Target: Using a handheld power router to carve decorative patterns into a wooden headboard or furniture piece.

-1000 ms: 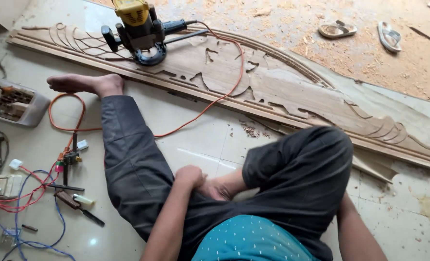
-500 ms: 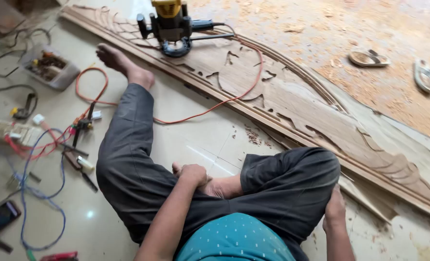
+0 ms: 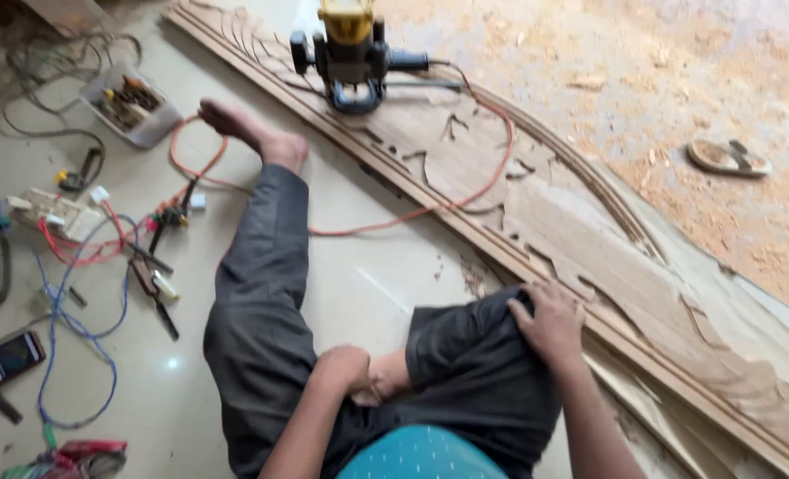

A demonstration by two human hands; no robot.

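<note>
The long carved wooden panel (image 3: 589, 266) lies on the floor along my right side, its relief pattern half cut. My right hand (image 3: 549, 321) rests spread on my bent knee, just beside the panel's edge, holding nothing; my left hand (image 3: 345, 368) is curled around my foot. The yellow-and-black router (image 3: 350, 58) stands on the panel's far end, well apart from both hands, its orange cable (image 3: 465, 200) looping across the wood. I judge this a pause between cuts; reaching the router means leaning forward.
</note>
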